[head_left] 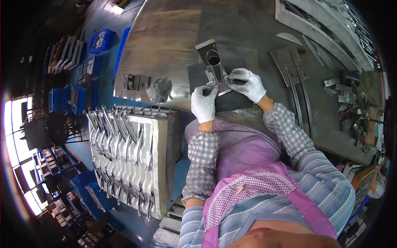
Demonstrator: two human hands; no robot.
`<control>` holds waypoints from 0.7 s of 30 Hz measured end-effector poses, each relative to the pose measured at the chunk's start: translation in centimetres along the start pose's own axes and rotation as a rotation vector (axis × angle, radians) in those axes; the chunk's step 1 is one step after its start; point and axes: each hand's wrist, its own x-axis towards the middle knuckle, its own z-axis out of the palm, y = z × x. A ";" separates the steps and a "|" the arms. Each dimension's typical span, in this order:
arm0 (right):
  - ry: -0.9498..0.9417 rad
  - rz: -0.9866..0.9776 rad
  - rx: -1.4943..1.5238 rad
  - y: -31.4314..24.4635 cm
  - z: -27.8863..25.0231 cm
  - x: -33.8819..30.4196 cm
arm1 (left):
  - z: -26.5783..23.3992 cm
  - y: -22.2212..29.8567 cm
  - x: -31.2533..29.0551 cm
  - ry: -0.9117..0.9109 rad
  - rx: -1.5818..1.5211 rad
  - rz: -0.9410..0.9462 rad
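Observation:
White-gloved, my left hand (203, 103) pinches a small light metal piece (211, 83) at the near end of a metal fixture. The fixture carries an upright-looking round tube (213, 58) with a dark open mouth. Across from it, my right hand (249, 85), gloved too, has thumb and fingers closed against the fixture's right side. Darkened fingertips hide whatever the right hand grips. A short shiny strip (224, 92) lies between the hands, over a dark plate (235, 104) on the metal table (165, 41).
Left on the table are a crumpled grey glove (159, 89) and a metal block (135, 82). A white tray (155, 136) with several shiny curved metal parts stands beside the table. Long metal bars (295, 99) and a grey metal tray (318, 33) lie right. Blue crates (101, 41) stand far left.

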 end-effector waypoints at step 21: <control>0.019 0.362 0.190 -1.4 0.4 0.4 | -0.4 -0.2 0.1 0.002 0.209 0.090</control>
